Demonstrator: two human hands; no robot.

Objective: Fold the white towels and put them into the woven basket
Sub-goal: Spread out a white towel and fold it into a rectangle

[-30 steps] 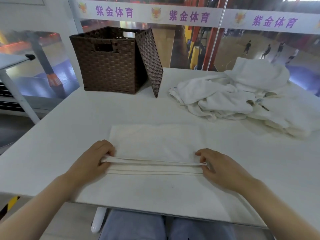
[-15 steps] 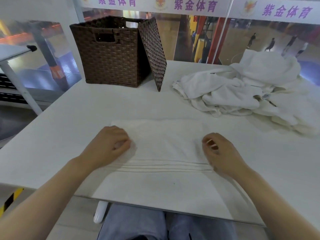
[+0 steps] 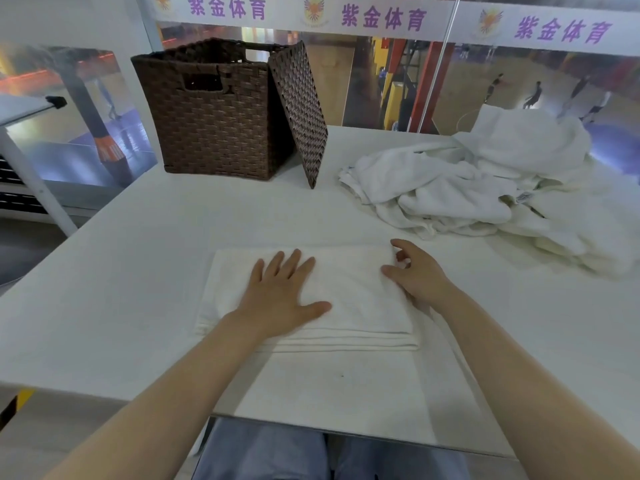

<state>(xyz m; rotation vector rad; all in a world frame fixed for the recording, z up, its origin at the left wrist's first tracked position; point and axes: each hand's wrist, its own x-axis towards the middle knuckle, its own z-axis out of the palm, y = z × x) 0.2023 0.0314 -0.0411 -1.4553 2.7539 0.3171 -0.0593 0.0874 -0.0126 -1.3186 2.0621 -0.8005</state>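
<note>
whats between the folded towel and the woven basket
Only bare white table, as the head view shows. The folded towel lies near the person; the woven basket stands at the far left, its lid leaning against it.

- Folded towel (image 3: 360, 296): white, a flat rectangle several layers thick, its stacked edges showing along the near side. It lies on the table (image 3: 138, 271), in front of the woven basket and well apart from it.
- Pile of towels (image 3: 485, 188): white, unfolded and crumpled in a loose heap, to the right of the woven basket and beyond the folded towel, apart from both.
- Woven basket (image 3: 214, 126): dark brown, square, upright and open at the top, with a handle slot cut in the near wall. What is inside cannot be seen.
- Lid (image 3: 299, 112): a flat panel of the same weave, standing tilted against the basket's right side.
</note>
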